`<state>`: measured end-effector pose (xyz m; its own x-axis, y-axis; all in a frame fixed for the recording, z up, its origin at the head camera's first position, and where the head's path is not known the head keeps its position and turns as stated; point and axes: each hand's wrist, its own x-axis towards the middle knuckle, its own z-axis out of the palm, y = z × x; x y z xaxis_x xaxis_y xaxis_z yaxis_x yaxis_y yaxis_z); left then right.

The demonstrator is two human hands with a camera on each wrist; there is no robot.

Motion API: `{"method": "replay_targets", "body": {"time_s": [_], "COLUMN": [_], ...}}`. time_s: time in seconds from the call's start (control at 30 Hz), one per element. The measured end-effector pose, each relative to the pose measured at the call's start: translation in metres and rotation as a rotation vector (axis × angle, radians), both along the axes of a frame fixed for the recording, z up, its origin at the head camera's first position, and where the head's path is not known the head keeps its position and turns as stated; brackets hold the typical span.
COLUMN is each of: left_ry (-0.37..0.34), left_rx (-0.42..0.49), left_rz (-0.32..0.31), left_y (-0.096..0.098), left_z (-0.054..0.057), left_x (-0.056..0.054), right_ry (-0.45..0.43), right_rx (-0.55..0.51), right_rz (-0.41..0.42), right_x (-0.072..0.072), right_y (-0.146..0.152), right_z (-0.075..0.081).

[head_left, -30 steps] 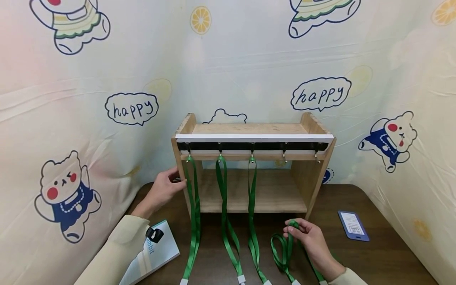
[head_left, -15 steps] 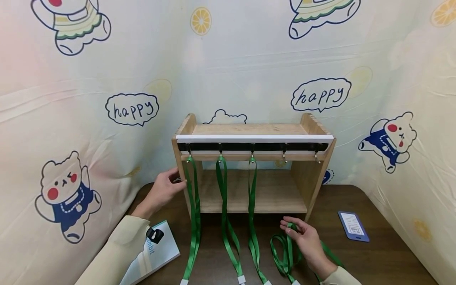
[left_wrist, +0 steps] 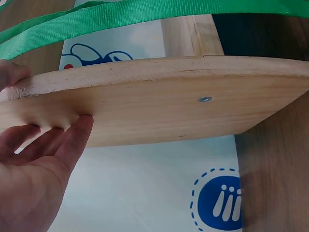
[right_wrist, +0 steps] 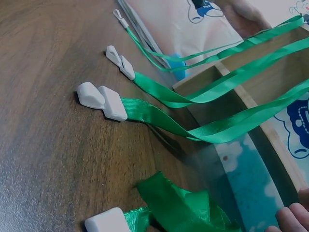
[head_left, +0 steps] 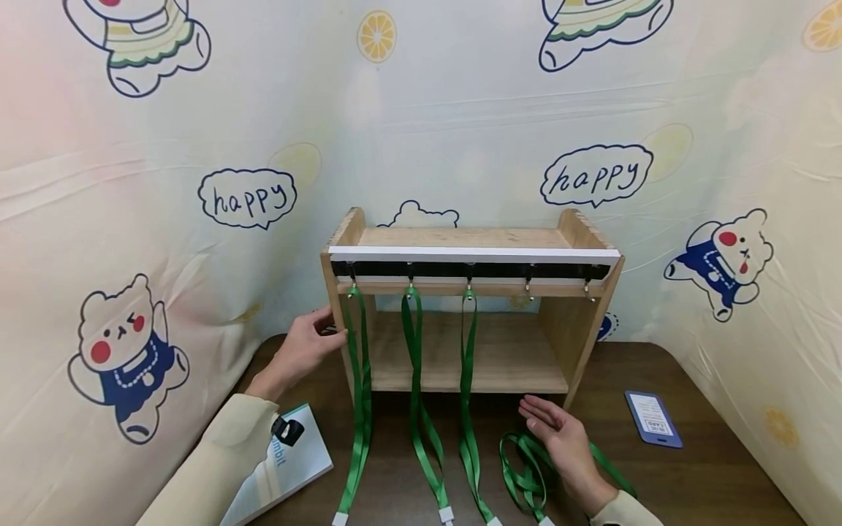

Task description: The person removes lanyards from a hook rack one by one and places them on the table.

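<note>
The right hand is open, its fingers extended and clasping nothing, just above or beside a loose green lanyard that lies in a tangled heap on the bench; whether they touch is hard to tell. Part of the heap is hidden under that hand, and a green strap comes out on its far side, though it cannot be made out whether it belongs to the same lanyard. The heap's white clip is cut off by the lower edge of the head view, and in the right wrist view only fingertips show in the corner. The left hand grips the left side panel of a wooden shelf, thumb on the front edge and fingertips pressed against the outer face, which the head view hides. That panel is smooth pale wood with a rough, fibrous edge and a small metal screw. Three flat, finely ribbed ribbon lanyards hang from metal hooks on a black strip, each ending in a glossy plastic clip. The bench top has dark wood grain.
</note>
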<state>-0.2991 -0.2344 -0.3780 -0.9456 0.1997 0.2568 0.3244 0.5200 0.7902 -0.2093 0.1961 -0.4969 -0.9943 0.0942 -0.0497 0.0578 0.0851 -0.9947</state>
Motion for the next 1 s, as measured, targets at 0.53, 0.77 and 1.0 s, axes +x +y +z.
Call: {"method": "replay_targets", "body": {"time_s": [0.53,0.77,1.0], "left_ry": [0.008,0.003,-0.002], "left_rx": [-0.002,-0.002,0.001], "left_rz": [-0.001,0.0,0.007], "left_y": [0.0,0.001,0.002], "left_z": [0.0,0.0,0.002], "left_x": [0.0,0.001,0.001], "right_ry": [0.115,0.232,0.321], "right_rx": [0.0,0.013,0.086], "right_rz": [-0.048,-0.039,-0.039], "right_x": [0.003,0.008,0.012], "right_y": [0.0,0.004,0.012], "right_z": [0.019,0.036,0.067]}}
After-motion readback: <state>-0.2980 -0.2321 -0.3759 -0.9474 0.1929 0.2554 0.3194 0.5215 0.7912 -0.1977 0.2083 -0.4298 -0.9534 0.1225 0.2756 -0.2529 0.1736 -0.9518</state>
